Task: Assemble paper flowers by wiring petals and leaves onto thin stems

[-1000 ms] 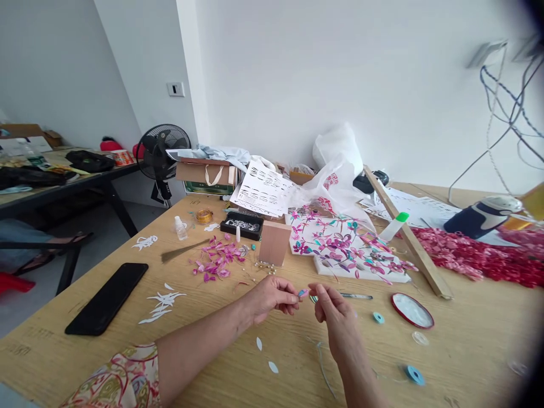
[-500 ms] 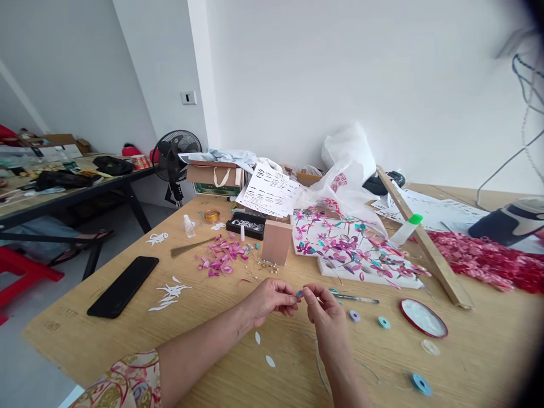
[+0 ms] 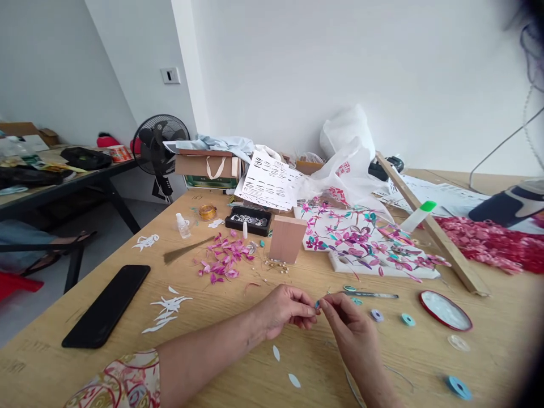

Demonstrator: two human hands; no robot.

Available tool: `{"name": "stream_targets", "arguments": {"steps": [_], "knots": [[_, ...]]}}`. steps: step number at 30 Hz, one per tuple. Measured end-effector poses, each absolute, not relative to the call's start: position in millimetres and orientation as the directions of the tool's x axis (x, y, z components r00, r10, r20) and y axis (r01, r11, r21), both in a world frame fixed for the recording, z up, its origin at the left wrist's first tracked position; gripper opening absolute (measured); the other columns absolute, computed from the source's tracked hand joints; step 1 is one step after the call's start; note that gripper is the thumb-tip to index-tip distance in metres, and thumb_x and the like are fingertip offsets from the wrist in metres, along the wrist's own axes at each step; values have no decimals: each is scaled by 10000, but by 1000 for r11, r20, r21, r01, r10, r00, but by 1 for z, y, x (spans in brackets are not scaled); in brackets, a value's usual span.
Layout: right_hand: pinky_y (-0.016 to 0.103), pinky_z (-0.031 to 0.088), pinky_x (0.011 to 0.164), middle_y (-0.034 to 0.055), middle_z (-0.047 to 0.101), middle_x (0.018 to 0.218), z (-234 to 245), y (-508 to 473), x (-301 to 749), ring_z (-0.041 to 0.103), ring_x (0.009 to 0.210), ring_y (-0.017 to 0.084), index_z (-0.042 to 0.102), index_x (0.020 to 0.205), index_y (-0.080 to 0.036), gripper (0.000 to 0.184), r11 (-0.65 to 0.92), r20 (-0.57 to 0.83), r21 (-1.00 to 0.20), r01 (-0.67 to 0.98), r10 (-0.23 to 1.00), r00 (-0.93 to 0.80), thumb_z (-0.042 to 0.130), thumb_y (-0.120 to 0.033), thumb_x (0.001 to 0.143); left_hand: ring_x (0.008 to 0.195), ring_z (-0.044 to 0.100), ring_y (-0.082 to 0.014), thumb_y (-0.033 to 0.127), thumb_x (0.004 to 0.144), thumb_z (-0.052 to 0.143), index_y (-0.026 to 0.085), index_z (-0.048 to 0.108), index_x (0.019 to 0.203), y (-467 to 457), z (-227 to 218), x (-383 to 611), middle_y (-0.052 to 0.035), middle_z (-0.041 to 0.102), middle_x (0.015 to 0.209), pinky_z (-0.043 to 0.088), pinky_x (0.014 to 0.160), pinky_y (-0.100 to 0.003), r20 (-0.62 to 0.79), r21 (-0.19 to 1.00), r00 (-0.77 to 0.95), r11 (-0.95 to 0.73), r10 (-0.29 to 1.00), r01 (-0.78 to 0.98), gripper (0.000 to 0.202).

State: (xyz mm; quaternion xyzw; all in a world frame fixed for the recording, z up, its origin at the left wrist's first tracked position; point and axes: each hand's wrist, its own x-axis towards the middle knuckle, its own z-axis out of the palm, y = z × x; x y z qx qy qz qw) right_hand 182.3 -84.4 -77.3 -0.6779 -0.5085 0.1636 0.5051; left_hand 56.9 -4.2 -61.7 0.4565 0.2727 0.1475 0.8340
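My left hand (image 3: 285, 309) and my right hand (image 3: 353, 330) meet above the wooden table (image 3: 212, 351), fingertips pinched together on a tiny teal piece (image 3: 317, 305) between them. Both hands are closed in a pinch. A thin wire (image 3: 352, 385) trails on the table under my right wrist. Just beyond the hands lie tweezers (image 3: 372, 294) and small rolled paper coils (image 3: 408, 319). Two white paper petals (image 3: 284, 365) lie below my left hand.
A white board with pink and teal paper flowers (image 3: 361, 241), a wooden block (image 3: 287, 238), loose pink petals (image 3: 223, 260), a black phone (image 3: 106, 305), white cut-outs (image 3: 166, 309), a red-rimmed lid (image 3: 445, 310), a wooden slat (image 3: 429, 224), red flowers (image 3: 488, 243) and a fan (image 3: 156, 144).
The view has shifted a little; my hands stay pinched together on the small teal piece, now slightly lower and further right in the picture.
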Motion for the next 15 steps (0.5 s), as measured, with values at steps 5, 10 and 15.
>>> {"name": "stream_targets", "arguments": {"steps": [5, 10, 15], "knots": [[244, 345, 465, -6, 513, 545, -74, -85, 180, 442, 483, 125, 520, 606, -209, 186, 17, 401, -732, 682, 819, 410, 499, -311, 760, 458, 478, -66, 292, 515, 685, 111, 580, 621, 1, -66, 60, 7, 567, 551, 324, 517, -216, -360, 808, 827, 588, 432, 44, 235], [257, 380, 509, 15, 553, 616, -74, -87, 187, 501, 558, 150, 566, 737, -204, 224, -64, 319, -788, 612, 808, 496, 416, -356, 805, 468, 476, -67, 295, 512, 693, 108, 600, 643, 6, -66, 60, 5, 561, 561, 336, 524, -218, -384, 788, 824, 613, 418, 56, 247], [246, 373, 498, 7, 540, 619, -71, -88, 185, 477, 533, 132, 556, 729, -197, 208, -48, 300, -786, 616, 841, 450, 446, -359, 798, 475, 475, -66, 284, 543, 677, 106, 593, 647, 4, -67, 60, 6, 557, 565, 339, 530, -217, -358, 798, 831, 602, 426, 35, 222]]}}
